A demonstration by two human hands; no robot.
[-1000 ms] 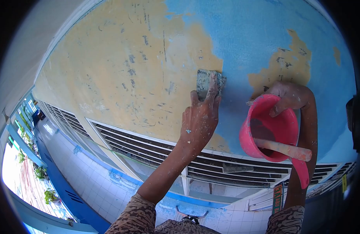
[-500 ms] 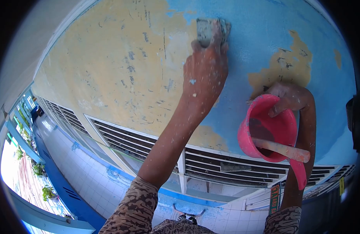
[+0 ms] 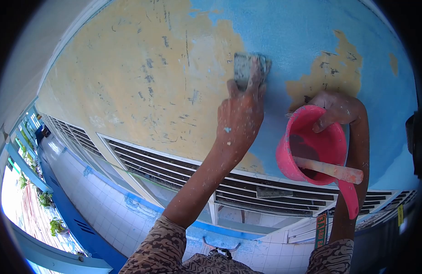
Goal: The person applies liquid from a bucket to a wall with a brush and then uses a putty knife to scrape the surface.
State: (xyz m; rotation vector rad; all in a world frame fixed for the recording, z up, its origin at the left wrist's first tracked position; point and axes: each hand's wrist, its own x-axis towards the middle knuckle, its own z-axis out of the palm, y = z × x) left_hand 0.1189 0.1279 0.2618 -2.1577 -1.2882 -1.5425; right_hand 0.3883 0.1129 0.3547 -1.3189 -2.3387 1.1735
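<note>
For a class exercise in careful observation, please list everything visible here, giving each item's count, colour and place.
Wall: one, tan and blue, ahead
Flat tool: one, speckled grey, against wall
Dipper: one, pink, right of flat tool
Stick-like handle: one, tan-orange, across dipper
Louvres: several panels, pale slats, below wall
Flat piece: one, grey, at louvres
Sign: one, green and orange, lower right
Plants: several, green, far left
Parapet: one, blue, left
Floor: one, white tiles, below
Dark object: one, black, right edge, unclear
Sleeves: two, brown patterned, bottom
Left hand: one, paint-flecked, on flat tool
Right hand: one, brown, gripping dipper
</note>
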